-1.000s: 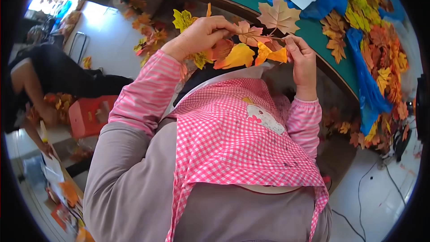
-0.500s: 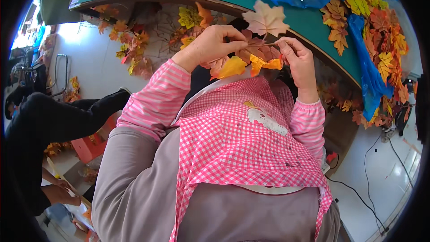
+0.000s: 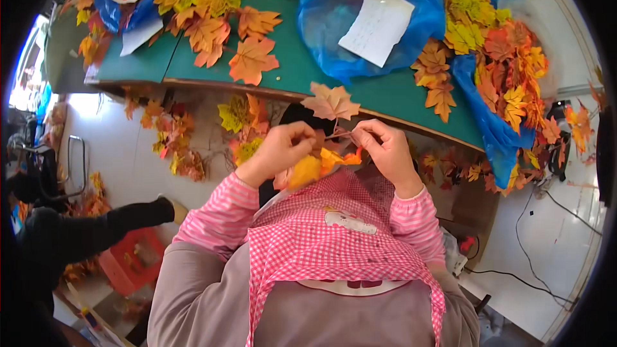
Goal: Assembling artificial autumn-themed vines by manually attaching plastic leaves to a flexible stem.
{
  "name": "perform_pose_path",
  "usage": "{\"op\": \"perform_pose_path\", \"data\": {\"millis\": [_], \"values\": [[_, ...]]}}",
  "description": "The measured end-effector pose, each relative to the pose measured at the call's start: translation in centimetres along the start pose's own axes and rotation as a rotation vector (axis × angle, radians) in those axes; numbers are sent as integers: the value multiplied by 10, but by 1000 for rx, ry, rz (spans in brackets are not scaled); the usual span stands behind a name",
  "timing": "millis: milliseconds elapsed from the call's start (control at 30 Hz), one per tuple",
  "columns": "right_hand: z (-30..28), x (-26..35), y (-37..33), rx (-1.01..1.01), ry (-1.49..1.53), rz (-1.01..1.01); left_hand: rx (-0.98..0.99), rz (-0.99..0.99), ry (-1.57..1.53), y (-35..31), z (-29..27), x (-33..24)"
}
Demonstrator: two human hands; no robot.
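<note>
Leafy stem in right hand; left hand close beside it

You are in what looks like a small craft workshop: artificial maple leaves lie heaped on a green-topped worktable beside a blue plastic bag, and you wear a pink gingham apron.

A yellow maple leaf is just a blur below the left hand, writing on the white paper too small to read, the co-worker cut off at left!
</note>
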State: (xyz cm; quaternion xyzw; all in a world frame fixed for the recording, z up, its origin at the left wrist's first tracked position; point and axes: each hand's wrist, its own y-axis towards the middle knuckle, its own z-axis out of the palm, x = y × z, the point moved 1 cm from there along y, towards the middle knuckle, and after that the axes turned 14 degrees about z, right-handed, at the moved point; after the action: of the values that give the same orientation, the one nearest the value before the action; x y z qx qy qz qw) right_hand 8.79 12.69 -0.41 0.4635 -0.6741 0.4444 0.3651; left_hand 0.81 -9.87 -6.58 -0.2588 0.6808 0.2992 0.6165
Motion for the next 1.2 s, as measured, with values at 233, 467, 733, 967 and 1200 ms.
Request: {"op": "perform_pose_path", "data": {"millis": [233,467,733,967,1200], "values": [[-15,21,12,-137,-219,-203,144,74,34,14,15,-25],[-12,14,25,-257,-308,-236,149,41,75,22,15,-13],[-10,14,23,-268,-351,-278,146,65,90,15,15,-8],[-8,12,10,-208,-251,-283,99,79,153,7,14,-11],[-8,-1,8,-201,-170,-237,52,128,154,2,16,-3]]}}
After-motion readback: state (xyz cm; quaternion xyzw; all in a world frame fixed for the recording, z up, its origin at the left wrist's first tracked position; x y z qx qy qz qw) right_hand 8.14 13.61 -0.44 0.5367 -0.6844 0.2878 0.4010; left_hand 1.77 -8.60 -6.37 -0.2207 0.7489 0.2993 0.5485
